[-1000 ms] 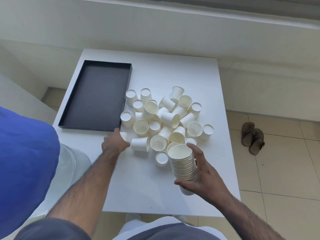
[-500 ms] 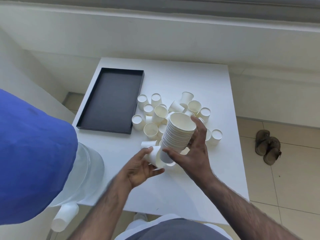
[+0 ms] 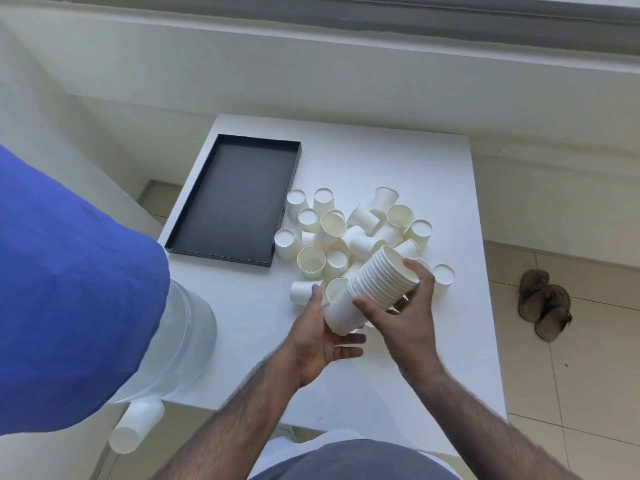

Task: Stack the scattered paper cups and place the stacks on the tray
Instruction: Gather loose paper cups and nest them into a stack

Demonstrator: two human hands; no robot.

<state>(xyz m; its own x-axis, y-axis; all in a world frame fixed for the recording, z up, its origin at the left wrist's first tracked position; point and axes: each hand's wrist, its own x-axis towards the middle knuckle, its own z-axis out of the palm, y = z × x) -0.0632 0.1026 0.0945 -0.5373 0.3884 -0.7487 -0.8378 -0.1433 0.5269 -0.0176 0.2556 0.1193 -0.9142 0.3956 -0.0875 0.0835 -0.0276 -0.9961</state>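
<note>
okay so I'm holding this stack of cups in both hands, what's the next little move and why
Probably push the bottom cup home with your left hand, which cups the base of the tilted stack while your right hand grips its middle. Many loose cups are still scattered, and the black tray holds nothing, so keep stacking before placing.

Single head-worn wide-angle view, looking steeply down and forward, close over white table (image 3: 363, 161); no second view.

No readable text, label, brand or number shows anywhere.
</note>
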